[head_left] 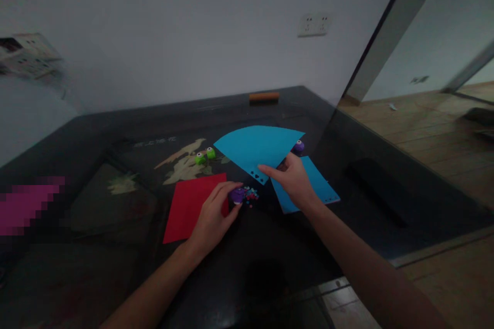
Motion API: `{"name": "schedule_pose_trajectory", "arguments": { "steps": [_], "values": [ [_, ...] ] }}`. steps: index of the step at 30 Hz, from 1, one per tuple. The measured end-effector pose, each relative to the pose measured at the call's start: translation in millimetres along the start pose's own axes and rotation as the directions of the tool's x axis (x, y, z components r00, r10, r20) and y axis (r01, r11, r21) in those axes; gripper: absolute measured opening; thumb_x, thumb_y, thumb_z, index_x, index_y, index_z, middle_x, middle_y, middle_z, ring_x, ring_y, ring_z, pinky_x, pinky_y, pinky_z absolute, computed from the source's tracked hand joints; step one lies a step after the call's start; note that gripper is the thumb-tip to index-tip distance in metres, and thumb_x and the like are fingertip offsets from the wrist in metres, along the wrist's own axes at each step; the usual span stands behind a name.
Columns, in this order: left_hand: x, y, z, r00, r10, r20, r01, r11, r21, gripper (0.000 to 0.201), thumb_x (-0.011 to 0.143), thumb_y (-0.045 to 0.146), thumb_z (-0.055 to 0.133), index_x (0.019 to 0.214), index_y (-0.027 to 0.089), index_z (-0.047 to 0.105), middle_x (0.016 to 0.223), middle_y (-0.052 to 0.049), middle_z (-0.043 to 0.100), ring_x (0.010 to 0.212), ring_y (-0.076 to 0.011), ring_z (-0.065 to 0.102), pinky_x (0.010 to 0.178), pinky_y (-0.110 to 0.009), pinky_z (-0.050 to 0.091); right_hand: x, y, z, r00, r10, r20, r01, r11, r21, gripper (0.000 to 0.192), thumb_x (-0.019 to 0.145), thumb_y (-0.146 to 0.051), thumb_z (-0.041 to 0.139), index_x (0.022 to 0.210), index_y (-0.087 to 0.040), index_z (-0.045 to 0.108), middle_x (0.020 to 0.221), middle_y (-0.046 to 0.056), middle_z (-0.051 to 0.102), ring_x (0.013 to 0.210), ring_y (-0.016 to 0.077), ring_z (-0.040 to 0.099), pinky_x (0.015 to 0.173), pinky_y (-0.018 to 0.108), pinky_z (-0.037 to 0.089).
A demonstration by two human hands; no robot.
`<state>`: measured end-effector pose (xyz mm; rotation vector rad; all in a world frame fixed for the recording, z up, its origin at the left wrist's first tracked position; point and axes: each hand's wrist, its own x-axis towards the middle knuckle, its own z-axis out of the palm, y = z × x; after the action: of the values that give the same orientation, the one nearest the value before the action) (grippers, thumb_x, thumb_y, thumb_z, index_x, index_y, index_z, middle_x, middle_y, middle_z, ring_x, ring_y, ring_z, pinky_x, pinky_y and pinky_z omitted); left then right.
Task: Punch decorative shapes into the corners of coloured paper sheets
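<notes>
My right hand (294, 181) pinches the near edge of a blue paper sheet (257, 146), lifting it off the dark glass table (347, 175); small shapes are punched along that edge. My left hand (214, 218) grips a small purple paper punch (237, 195) just below the sheet's edge. A heap of tiny coloured punched bits (252, 197) lies beside the punch. A red paper sheet (189, 205) lies flat under my left hand. A second blue sheet (320, 185) rests under my right wrist.
Two green punches (205, 156) stand behind the red sheet, and another purple punch (298, 146) sits behind the lifted blue sheet. An orange bar (264, 96) lies at the table's far edge by the wall. A wooden floor (432, 133) stretches to the right.
</notes>
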<state>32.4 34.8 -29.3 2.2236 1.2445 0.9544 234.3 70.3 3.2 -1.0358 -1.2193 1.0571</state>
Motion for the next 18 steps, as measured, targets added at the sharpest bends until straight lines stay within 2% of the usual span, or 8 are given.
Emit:
{"name": "schedule_pose_trajectory", "arguments": {
  "steps": [3, 6, 8, 12, 14, 16, 18],
  "values": [
    [2, 2, -1.4, 1.0, -0.017, -0.007, 0.017, 1.0, -0.026, 0.029, 0.083, 0.022, 0.057, 0.111, 0.022, 0.055, 0.111, -0.006, 0.06, 0.106, -0.0195, 0.057, 0.091, -0.036, 0.047, 4, 0, -4, 0.998, -0.036, -0.056, 0.04, 0.997, 0.071, 0.039, 0.063, -0.028, 0.075, 0.098, -0.018, 0.062, 0.106, 0.009, 0.068, 0.095, 0.0234, 0.065, 0.087, 0.041, 0.05],
    [4, 4, -1.5, 0.998, -0.058, -0.029, 0.055, 0.995, -0.083, 0.026, 0.082, 0.025, 0.058, 0.108, 0.021, 0.056, 0.108, -0.007, 0.061, 0.101, -0.0198, 0.059, 0.086, -0.035, 0.05, 9, 1, -9, 0.989, -0.031, -0.145, 0.043, 0.996, 0.079, 0.04, 0.062, -0.03, 0.075, 0.096, -0.017, 0.061, 0.102, 0.009, 0.07, 0.088, 0.0245, 0.066, 0.079, 0.041, 0.053],
    [5, 5, -0.4, 0.995, -0.091, -0.039, 0.085, 0.988, -0.13, 0.028, 0.082, 0.027, 0.058, 0.109, 0.021, 0.056, 0.11, -0.007, 0.061, 0.101, -0.02, 0.059, 0.085, -0.035, 0.051, 12, 4, -12, 0.981, -0.045, -0.188, 0.063, 0.994, 0.093, 0.04, 0.062, -0.03, 0.075, 0.096, -0.017, 0.06, 0.1, 0.009, 0.07, 0.086, 0.0245, 0.066, 0.078, 0.041, 0.054],
    [11, 6, 2.1, 0.984, -0.175, -0.024, 0.162, 0.951, -0.265, 0.033, 0.083, 0.032, 0.056, 0.114, 0.022, 0.056, 0.116, -0.008, 0.06, 0.106, -0.0211, 0.058, 0.088, -0.037, 0.049, 22, 10, -24, 0.948, -0.112, -0.299, 0.151, 0.982, 0.112, 0.037, 0.064, -0.03, 0.071, 0.097, -0.016, 0.06, 0.104, 0.01, 0.069, 0.092, 0.0235, 0.065, 0.085, 0.04, 0.051],
    [18, 7, 2.4, 0.965, -0.26, 0.034, 0.253, 0.885, -0.391, 0.032, 0.084, 0.036, 0.053, 0.112, 0.02, 0.058, 0.112, -0.008, 0.063, 0.101, -0.0216, 0.061, 0.085, -0.036, 0.051, 27, 12, -32, 0.922, -0.128, -0.365, 0.171, 0.981, 0.087, 0.037, 0.066, -0.03, 0.069, 0.099, -0.016, 0.059, 0.104, 0.01, 0.069, 0.092, 0.0235, 0.065, 0.084, 0.04, 0.051],
    [27, 8, 2.8, 0.928, -0.359, 0.098, 0.353, 0.765, -0.538, 0.033, 0.085, 0.038, 0.051, 0.109, 0.018, 0.059, 0.107, -0.008, 0.065, 0.094, -0.0204, 0.064, 0.08, -0.034, 0.053, 32, 14, -40, 0.894, -0.138, -0.427, 0.186, 0.98, 0.073, 0.038, 0.067, -0.031, 0.067, 0.1, -0.016, 0.059, 0.103, 0.01, 0.069, 0.09, 0.0232, 0.065, 0.08, 0.039, 0.052],
    [38, 9, 4.1, 0.896, -0.422, 0.139, 0.404, 0.644, -0.649, 0.032, 0.084, 0.037, 0.053, 0.109, 0.017, 0.06, 0.105, -0.009, 0.066, 0.09, -0.0186, 0.065, 0.078, -0.032, 0.053, 36, 16, -48, 0.868, -0.145, -0.475, 0.201, 0.977, 0.068, 0.036, 0.067, -0.033, 0.065, 0.099, -0.016, 0.059, 0.1, 0.009, 0.069, 0.087, 0.0224, 0.065, 0.077, 0.038, 0.052]
  ]
}}
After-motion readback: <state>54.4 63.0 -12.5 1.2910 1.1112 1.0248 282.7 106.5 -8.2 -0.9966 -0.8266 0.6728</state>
